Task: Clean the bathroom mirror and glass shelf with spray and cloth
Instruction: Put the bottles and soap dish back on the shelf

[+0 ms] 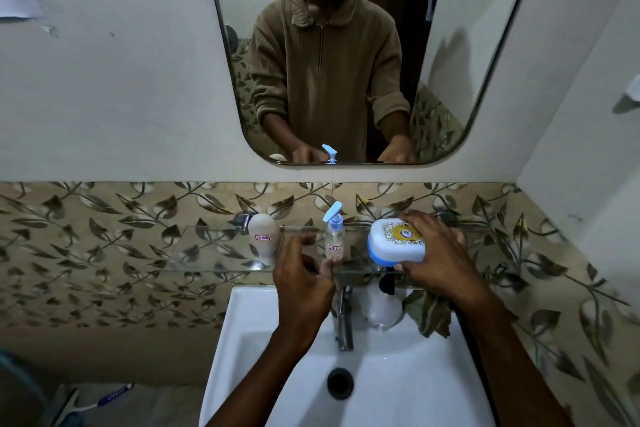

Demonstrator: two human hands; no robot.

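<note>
The mirror (pixel 467 45) hangs on the wall above the glass shelf (pixel 207 253). On the shelf stand an egg-shaped beige container (pixel 265 239) and a small clear pump bottle (pixel 335 241) with a blue head. My right hand (pixel 436 253) grips a white and blue soap box (pixel 394 243) at the shelf's right part, fingers over its top, thumb at its front edge. My left hand (pixel 301 284) is just left of the pump bottle, fingers loosely curled, thumb tip at the bottle's base. A translucent spray bottle (pixel 381 305) and a patterned cloth (pixel 433 317) sit below the shelf on the sink's back rim.
A white sink (pixel 270 350) with a metal tap (pixel 343 322) and a dark drain (pixel 340 380) lies under the shelf. Leaf-patterned tiles cover the wall behind. A blue toothbrush (pixel 110 393) lies low at the left. A wall fitting (pixel 628 97) sticks out at the right.
</note>
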